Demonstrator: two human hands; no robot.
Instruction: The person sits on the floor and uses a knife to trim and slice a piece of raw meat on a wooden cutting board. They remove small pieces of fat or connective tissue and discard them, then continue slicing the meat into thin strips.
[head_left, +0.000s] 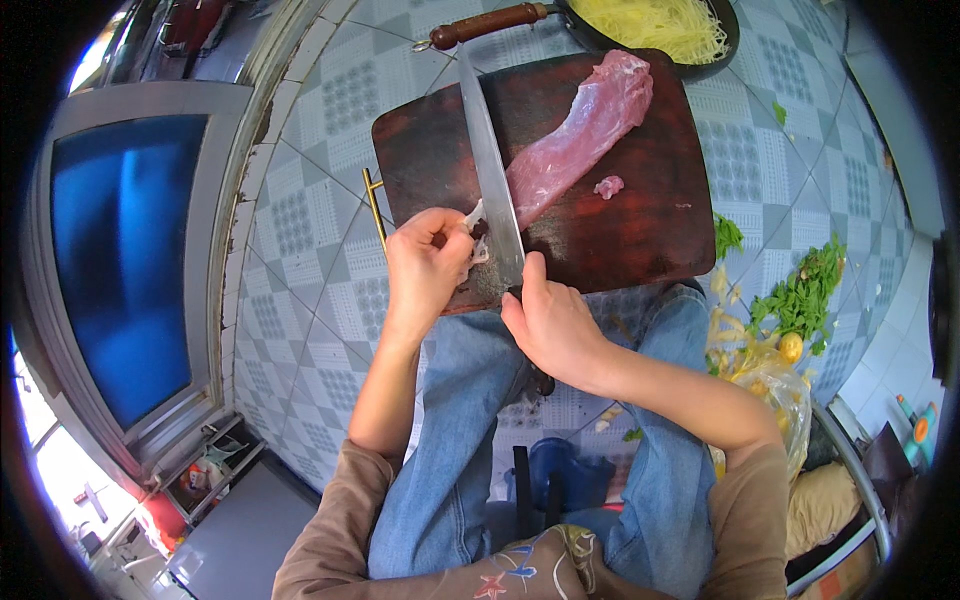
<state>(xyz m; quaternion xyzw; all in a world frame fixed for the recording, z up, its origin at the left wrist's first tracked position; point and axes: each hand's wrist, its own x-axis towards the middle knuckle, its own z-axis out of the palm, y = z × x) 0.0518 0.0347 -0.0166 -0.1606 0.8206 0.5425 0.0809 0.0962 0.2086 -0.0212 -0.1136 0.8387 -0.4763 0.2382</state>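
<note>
A dark wooden cutting board (615, 240) with a brass-coloured handle lies before my knees. On it rests a long piece of raw meat (577, 142), its lower end against the blade of a large kitchen knife (491, 165). My right hand (559, 322) grips the knife by its handle, mostly hidden, with the blade pointing away from me. Just left of the blade, my left hand (431, 259) pinches a strip of whitish membrane or fat (476, 217) between thumb and fingers. A small meat scrap (608, 187) sits right of the large piece.
Beyond the board stands a wooden-handled pan (731, 45) holding pale yellow shreds. Leafy greens (802, 292), peelings and a clear plastic bag (787, 405) lie on the tiled floor at right. A blue-panelled door (127, 262) is at left.
</note>
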